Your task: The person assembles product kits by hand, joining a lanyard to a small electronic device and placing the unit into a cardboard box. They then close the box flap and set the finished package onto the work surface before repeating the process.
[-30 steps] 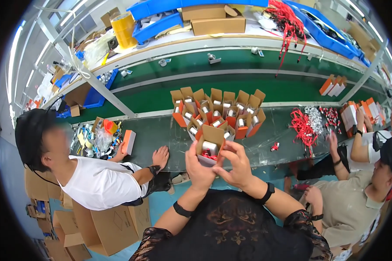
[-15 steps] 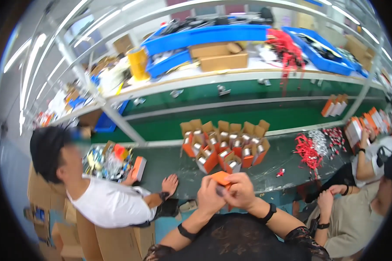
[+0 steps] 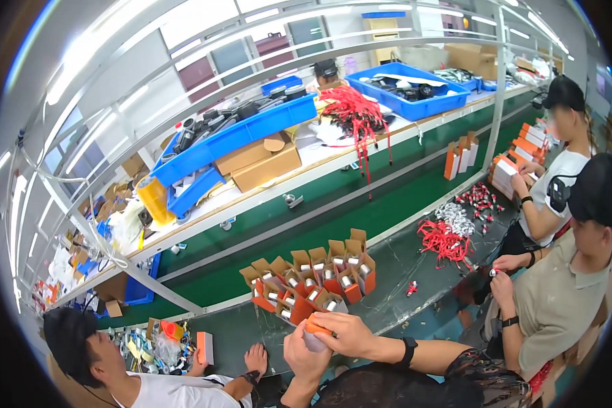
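Note:
A small orange-and-white box (image 3: 313,328) is held up in front of me, close to the near edge of the dark worktable (image 3: 394,299). My left hand (image 3: 302,356) wraps its fingers round the lower white part. Across the orange top lie the fingers of my right hand (image 3: 350,336), closed on the box and hiding much of it. Just beyond my hands stands a cluster of open orange-and-white boxes (image 3: 351,294) with raised brown flaps. White-and-silver pieces show inside them.
Red straps (image 3: 442,243) and silver parts (image 3: 453,217) lie in heaps at the right. A co-worker (image 3: 163,387) sits left beside a pile of bagged parts (image 3: 163,347); others sit right. Behind run a green conveyor (image 3: 319,224) and a shelf with blue trays (image 3: 415,102).
My view has swung to the right and tilted. My right hand has shifted over the orange top of the box. The co-worker at the right now holds a small part between both hands.

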`<state>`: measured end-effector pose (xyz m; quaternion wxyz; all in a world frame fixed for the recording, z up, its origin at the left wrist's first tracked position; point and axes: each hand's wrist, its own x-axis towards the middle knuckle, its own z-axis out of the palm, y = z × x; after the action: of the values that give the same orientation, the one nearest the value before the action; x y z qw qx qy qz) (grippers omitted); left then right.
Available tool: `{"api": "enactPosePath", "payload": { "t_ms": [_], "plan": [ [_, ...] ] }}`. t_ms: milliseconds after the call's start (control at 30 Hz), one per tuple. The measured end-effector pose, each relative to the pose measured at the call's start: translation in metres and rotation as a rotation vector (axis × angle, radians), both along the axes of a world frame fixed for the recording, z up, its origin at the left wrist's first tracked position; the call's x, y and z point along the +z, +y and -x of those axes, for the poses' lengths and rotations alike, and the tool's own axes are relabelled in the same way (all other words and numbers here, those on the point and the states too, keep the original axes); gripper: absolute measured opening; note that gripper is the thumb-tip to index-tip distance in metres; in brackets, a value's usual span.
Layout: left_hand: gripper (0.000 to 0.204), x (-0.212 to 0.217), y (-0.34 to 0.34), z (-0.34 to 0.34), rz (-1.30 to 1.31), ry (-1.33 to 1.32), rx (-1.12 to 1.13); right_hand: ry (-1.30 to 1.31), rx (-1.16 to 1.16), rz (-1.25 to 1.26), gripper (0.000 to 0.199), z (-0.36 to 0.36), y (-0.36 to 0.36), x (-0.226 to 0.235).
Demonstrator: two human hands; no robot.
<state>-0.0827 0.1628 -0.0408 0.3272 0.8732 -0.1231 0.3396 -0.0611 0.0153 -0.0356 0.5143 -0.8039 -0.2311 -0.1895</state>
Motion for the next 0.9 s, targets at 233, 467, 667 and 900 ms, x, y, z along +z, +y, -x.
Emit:
{"api": "enactPosePath", "payload": {
  "t_ms": [233, 467, 667, 900],
  "plan": [
    [0.066, 0.011, -0.010, -0.008, -0.037, -0.033, -0.038, 0.053, -0.001, -0.105, 0.031, -0.005, -0.013, 0.004],
    [0.071, 0.000, -0.010, -0.014, -0.084, -0.013, -0.112, 0.187, 0.042, -0.302, 0.031, -0.009, -0.016, -0.014],
    [0.071, -0.006, -0.013, -0.015, 0.072, 0.058, -0.056, 0.140, 0.047, -0.166, 0.030, -0.011, -0.017, -0.014],
    [0.065, -0.016, -0.004, -0.016, 0.142, 0.193, -0.069, 0.034, 0.055, 0.024, 0.036, -0.012, -0.014, -0.022]
  ]
}}
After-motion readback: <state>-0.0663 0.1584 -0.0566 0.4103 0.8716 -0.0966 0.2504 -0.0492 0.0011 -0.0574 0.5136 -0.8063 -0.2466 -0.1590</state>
